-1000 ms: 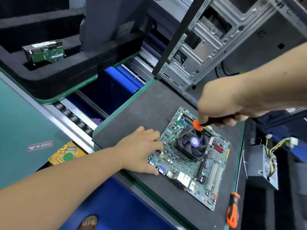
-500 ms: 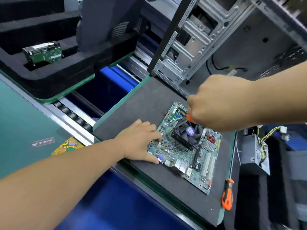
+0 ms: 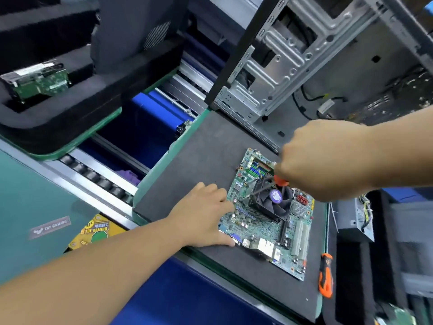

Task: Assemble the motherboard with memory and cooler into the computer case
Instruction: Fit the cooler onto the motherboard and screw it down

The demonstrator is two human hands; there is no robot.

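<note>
Nearest us, the left hand (image 3: 206,216) lies flat with fingers spread, pressing the near-left edge of the motherboard (image 3: 264,221) onto the black foam mat (image 3: 201,160). A spare screwdriver (image 3: 326,275) lies just right of the board. On to the cooler (image 3: 269,202): the right hand (image 3: 321,160) curls round an orange-handled screwdriver (image 3: 280,181), its shaft angling down to the cooler's near-left corner, where a second ago it sat at the far side. I'd say cooler screws are being worked round in turn. Beyond, the computer case (image 3: 293,59) stands open, the board not yet inside.

bare mat (image 3: 187,174) left of motherboard (image 3: 255,227), case (image 3: 281,66) behind
</note>
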